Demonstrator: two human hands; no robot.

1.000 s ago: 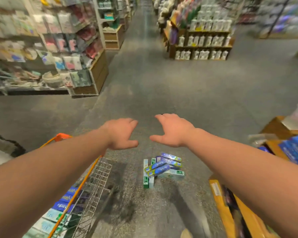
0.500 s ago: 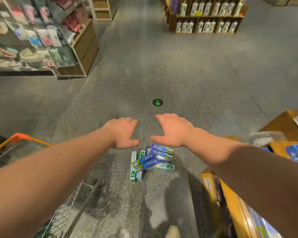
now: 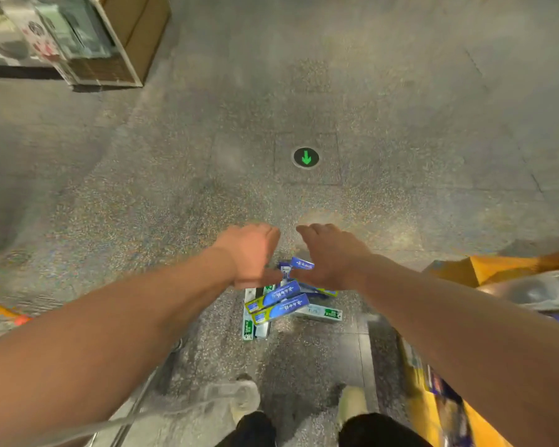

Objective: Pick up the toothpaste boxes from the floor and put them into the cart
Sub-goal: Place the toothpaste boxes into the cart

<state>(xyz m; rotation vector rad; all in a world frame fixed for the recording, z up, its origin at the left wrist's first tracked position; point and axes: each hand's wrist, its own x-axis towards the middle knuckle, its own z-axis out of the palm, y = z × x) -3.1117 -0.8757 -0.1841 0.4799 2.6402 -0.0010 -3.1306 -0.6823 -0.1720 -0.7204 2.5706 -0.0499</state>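
Both hands have dropped closer to the toothpaste boxes point(image 3: 281, 309). Of the cart point(image 3: 4, 311) only an orange edge shows, far left. Left hand point(image 3: 250, 256) is loosely spread, empty; the boxes lie heaped on the floor point(image 3: 175, 195) beneath; right hand point(image 3: 331, 256) equally empty. None is lifted yet.

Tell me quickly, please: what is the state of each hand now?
Left hand: open, holding nothing, over the blue and green cardboard toothpaste boxes.
Right hand: open, holding nothing.
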